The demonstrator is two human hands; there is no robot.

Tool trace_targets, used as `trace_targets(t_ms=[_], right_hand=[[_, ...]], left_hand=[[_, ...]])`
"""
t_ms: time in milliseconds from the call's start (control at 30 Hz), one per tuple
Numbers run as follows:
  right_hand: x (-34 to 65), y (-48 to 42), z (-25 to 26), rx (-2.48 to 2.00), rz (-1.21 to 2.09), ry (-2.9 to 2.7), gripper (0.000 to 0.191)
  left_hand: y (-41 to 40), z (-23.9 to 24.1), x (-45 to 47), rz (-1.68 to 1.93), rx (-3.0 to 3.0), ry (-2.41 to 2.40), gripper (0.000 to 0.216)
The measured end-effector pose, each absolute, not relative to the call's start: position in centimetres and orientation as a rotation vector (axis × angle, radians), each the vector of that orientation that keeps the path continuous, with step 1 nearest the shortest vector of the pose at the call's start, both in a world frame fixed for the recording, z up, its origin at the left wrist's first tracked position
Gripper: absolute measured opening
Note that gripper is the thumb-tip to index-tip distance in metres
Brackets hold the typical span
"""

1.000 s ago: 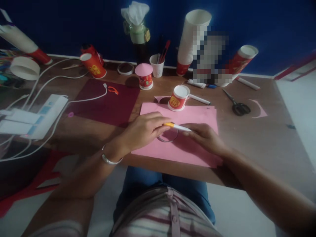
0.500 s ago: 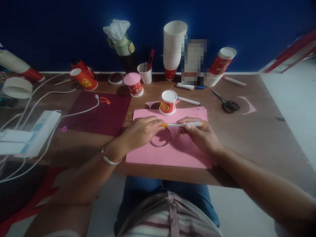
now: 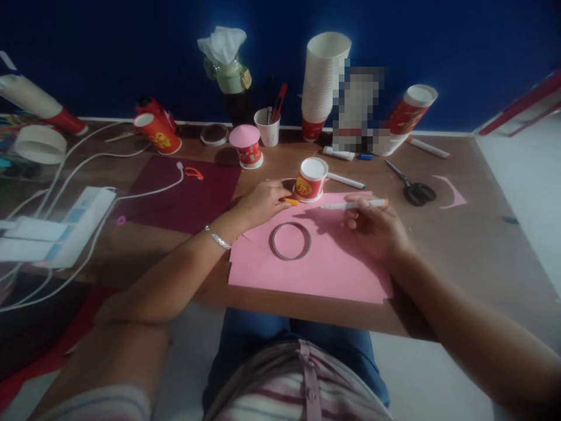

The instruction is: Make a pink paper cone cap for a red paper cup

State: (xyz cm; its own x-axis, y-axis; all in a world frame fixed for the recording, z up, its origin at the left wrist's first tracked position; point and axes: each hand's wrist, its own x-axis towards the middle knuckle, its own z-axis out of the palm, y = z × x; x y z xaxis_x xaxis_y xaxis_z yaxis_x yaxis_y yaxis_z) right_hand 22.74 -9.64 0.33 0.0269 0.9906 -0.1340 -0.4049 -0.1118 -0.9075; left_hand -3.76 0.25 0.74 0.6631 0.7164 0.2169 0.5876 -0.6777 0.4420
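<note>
Clamping slim white plastic marker (image 3: 349,205) in right hand (image 3: 377,227), small orange cap (image 3: 291,202) in left hand (image 3: 263,206). Thin grey ring (image 3: 290,259) flat on pink paper (image 3: 342,272).

No readable text; illegible yellow markings on the tall red cup (image 3: 158,133) and short red cup (image 3: 310,182).
</note>
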Motion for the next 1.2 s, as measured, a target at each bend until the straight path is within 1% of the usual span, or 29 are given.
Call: trace_targets(t_ms=[133,233,333,400,500,567,633,700,867,1033,1200], right_hand=[[23.1,-9.8,0.2,-1.033,1.425,-0.778,0.032],[23.3,-9.9,0.2,-1.038,1.43,-0.779,0.032],[23.3,-9.9,0.3,-1.077,1.437,-0.82,0.03],[23.4,-9.9,0.2,-1.106,1.429,-0.836,0.03],[23.5,-10.1,0.0,-1.108,1.416,-0.828,0.028],[23.7,-10.2,-0.3,-1.102,1.417,-0.833,0.024],[23.9,-10.3,-0.6,-1.109,1.412,-0.838,0.022],[24.0,-10.3,-0.8,-1.128,1.412,-0.831,0.023],[23.8,-10.1,-0.3,-1.164,1.399,-0.848,0.024],[22.3,-9.4,2.5,-1.163,1.366,-1.066,0.022],[19.6,-7.9,4.7,-1.136,1.325,-1.368,0.023]], left_hand=[[-1.8,1.9,-4.5,0.557,2.661,1.133,0.02],[-7.0,2.6,-4.7,0.58,2.847,1.088,0.031],[-12.9,2.2,-3.3,0.559,2.991,1.054,0.043],[-15.4,1.4,-2.1,0.437,3.008,1.022,0.067],[-16.2,0.0,-1.0,0.258,3.023,1.013,0.095],[-15.5,-0.9,-1.1,0.266,3.001,1.035,0.115],[-14.8,-1.5,-1.5,0.308,2.969,1.026,0.125],[-14.5,-1.8,-1.9,0.335,2.945,1.008,0.125],[-14.6,-1.8,-2.1,0.364,2.961,0.999,0.114],[-14.7,-2.0,-2.0,0.407,2.975,1.003,0.107],[-14.5,-1.9,-2.0,0.422,2.948,0.978,0.107]])
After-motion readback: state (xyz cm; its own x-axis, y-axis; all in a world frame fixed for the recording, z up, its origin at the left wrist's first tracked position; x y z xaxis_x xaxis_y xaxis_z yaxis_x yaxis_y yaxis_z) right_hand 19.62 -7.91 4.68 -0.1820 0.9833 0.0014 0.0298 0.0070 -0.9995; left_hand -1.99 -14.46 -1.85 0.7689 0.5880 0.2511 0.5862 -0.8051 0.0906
